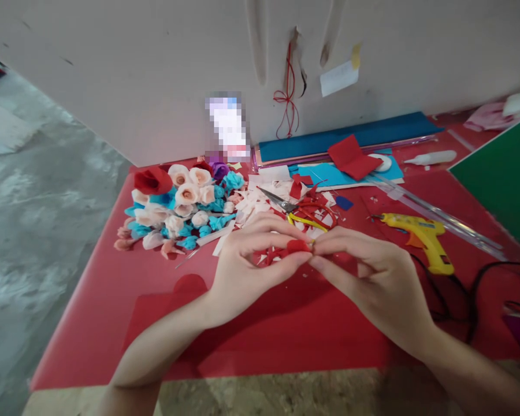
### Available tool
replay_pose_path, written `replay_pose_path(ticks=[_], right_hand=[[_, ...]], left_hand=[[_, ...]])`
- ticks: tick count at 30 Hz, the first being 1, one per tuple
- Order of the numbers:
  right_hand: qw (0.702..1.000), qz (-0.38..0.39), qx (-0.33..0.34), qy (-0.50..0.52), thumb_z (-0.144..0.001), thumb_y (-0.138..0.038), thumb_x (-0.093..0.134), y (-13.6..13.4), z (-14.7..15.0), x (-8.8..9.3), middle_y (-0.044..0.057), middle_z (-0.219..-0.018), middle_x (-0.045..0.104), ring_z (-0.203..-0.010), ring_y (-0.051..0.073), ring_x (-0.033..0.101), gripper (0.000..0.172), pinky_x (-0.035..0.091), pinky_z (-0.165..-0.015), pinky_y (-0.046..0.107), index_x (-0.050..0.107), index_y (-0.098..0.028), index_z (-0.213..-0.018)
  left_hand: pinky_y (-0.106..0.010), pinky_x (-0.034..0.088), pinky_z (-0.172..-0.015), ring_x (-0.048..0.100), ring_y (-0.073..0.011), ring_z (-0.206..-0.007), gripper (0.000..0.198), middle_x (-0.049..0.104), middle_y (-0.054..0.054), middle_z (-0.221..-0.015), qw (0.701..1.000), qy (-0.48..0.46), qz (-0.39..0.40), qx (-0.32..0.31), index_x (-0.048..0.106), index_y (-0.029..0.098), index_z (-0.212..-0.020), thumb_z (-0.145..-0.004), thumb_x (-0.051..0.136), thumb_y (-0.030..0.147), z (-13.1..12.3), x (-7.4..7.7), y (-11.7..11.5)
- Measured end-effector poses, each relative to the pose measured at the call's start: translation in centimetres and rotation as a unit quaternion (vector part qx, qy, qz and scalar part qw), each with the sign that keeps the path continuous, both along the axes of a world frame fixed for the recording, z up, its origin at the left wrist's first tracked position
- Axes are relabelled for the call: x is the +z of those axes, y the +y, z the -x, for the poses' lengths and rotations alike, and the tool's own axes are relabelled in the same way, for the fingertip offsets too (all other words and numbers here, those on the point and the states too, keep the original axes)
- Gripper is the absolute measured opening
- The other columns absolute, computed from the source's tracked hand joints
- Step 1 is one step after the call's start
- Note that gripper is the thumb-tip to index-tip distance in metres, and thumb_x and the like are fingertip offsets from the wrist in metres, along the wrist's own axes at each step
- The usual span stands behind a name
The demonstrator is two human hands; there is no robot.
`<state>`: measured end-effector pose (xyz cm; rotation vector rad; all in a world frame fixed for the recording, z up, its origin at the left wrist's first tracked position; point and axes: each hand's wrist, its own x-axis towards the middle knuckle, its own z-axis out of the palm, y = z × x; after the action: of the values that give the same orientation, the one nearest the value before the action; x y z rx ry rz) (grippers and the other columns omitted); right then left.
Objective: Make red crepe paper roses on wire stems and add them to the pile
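Both of my hands meet above the middle of the red tabletop. Between the thumb and fingers of my left hand is a small curled piece of red paper. My right hand pinches the end of that same piece, where a tiny yellowish tip shows; the fingertips hide the rest. Just beyond the fingers lie scissors with red and yellow handles, on a heap of white and red paper scraps. Red paper sheets rest near my left forearm.
Handmade paper flowers in white, blue and red are piled at the left. A yellow glue gun lies at the right with a black cable. Blue paper, a white glue bottle and a blurred phone are along the wall.
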<state>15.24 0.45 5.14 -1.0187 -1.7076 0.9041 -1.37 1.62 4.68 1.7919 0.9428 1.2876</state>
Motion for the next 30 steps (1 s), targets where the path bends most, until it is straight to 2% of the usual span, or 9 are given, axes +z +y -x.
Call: replay_pose_path(ticks=[19, 26, 30], right_hand=[[0.998, -0.026, -0.044, -0.046, -0.071, -0.005, 0.065, -0.1, 0.31, -0.06, -0.003, -0.075, 0.064, -0.071, 0.007, 0.061, 0.014, 0.051, -0.069, 0.015, 0.063, -0.018, -0.073], [0.998, -0.017, 0.02, -0.055, -0.069, -0.006, 0.066, 0.09, -0.1, -0.08, 0.0, -0.086, 0.066, -0.08, 0.01, 0.062, 0.016, 0.051, -0.07, 0.015, 0.063, -0.018, -0.08], [0.996, -0.013, 0.041, -0.079, -0.076, -0.008, 0.059, 0.48, -0.63, 0.34, 0.001, -0.087, 0.067, -0.081, 0.011, 0.062, 0.012, 0.051, -0.071, 0.016, 0.064, -0.018, -0.082]], left_hand=[[-0.034, 0.048, -0.078, 0.06, -0.015, -0.08, 0.009, 0.067, -0.004, -0.081, 1.0, -0.002, -0.002, 0.005, 0.067, 0.019, -0.074, -0.073, 0.066, 0.01, 0.02, -0.14, -0.22], [-0.032, 0.049, -0.076, 0.06, -0.0145, -0.08, 0.012, 0.067, -0.002, -0.082, 1.0, -0.004, 0.005, 0.011, 0.067, 0.02, -0.075, -0.073, 0.065, 0.009, 0.25, 0.12, -0.18], [-0.033, 0.048, -0.078, 0.059, -0.0148, -0.08, 0.009, 0.066, -0.003, -0.081, 1.0, -0.005, 0.008, 0.029, 0.066, 0.019, -0.072, -0.073, 0.066, 0.01, 0.65, 0.19, 0.24]])
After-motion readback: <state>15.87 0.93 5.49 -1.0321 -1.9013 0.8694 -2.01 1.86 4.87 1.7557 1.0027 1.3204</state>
